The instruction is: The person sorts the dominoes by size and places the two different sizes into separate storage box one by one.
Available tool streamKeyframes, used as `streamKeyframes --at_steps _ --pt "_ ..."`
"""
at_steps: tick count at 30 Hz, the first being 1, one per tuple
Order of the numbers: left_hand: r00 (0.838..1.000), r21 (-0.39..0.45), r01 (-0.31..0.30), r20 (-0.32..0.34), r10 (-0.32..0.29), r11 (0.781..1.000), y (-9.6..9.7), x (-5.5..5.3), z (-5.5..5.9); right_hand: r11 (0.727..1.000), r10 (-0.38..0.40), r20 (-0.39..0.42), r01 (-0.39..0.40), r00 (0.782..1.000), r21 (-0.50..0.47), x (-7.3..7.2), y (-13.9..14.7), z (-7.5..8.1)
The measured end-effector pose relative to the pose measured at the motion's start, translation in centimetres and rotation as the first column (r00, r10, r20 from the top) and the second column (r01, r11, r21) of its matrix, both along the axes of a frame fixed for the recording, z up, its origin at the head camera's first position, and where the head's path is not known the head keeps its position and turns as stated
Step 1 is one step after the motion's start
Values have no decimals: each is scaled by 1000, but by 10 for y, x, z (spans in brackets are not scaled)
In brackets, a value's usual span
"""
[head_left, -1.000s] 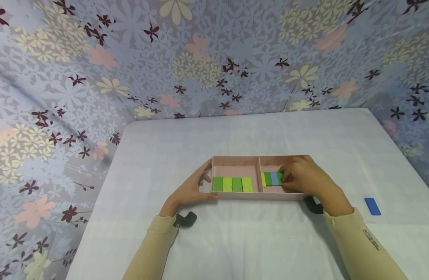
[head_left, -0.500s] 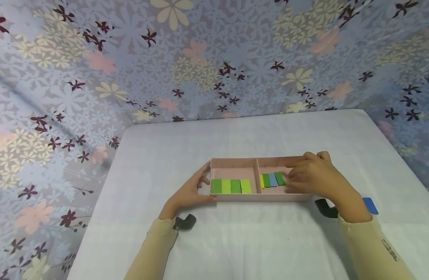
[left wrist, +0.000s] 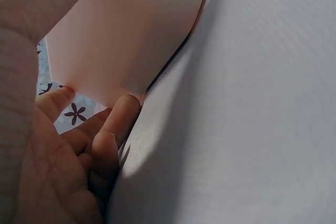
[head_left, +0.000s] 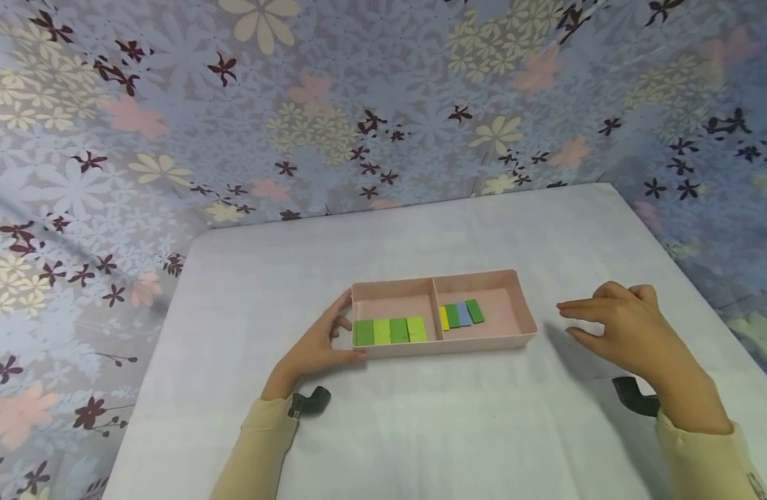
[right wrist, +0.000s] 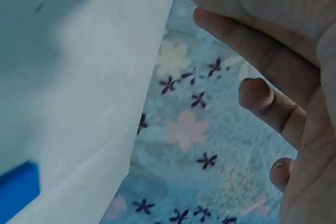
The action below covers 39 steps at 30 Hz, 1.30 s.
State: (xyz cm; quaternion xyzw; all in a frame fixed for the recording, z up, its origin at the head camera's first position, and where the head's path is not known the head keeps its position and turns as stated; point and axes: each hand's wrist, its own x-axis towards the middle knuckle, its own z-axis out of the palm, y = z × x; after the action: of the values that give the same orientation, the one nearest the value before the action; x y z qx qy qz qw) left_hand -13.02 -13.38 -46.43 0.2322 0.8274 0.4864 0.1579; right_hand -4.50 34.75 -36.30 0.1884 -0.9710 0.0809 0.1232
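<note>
A pink two-compartment box (head_left: 502, 316) lies on the white-covered table, and my left hand (head_left: 313, 353) grips its left end. The thumb is at the front corner, with the other fingers along the end wall (left wrist: 126, 35) in the left wrist view. Alternating dark and light green tiles (head_left: 390, 331) form a row in the left compartment. Against the divider in the right compartment stand a yellow tile (head_left: 444, 318), a green tile (head_left: 453, 317), a light blue tile (head_left: 463, 314) and a slanted green tile (head_left: 475, 311). To the right of the box, my right hand (head_left: 636, 333) hovers with nothing held, fingers loosely bent.
A blue tile (right wrist: 20, 190) lies on the table in the right wrist view; the right arm hides it in the head view. Flowered cloth (head_left: 383, 104) rises behind the white table cover (head_left: 421, 417) and along both sides.
My right hand has let go of the green tile, leaving it slanted, and has moved out of the box to the right. My left hand keeps its grip. The head view has shifted.
</note>
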Motion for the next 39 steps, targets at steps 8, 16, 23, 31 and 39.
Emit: streamKeyframes --at_steps 8,16,23,31,39 --pt "1000 -19 -10 1 10 1000 -5 1 -2 996 -57 72 51 996 75 7 23 -10" --pt "1000 -17 -3 0 3 1000 -4 2 7 985 -98 148 75 984 157 11 45 -13" --pt "1000 8 25 -11 -25 1000 2 8 23 972 -155 222 108 963 210 18 56 -13" --pt "1000 -7 21 -12 -21 1000 1 1 6 974 -107 213 59 971 217 20 68 -20" --pt "1000 -12 17 -11 -17 1000 0 0 1 968 -176 348 98 921 231 15 71 -21"
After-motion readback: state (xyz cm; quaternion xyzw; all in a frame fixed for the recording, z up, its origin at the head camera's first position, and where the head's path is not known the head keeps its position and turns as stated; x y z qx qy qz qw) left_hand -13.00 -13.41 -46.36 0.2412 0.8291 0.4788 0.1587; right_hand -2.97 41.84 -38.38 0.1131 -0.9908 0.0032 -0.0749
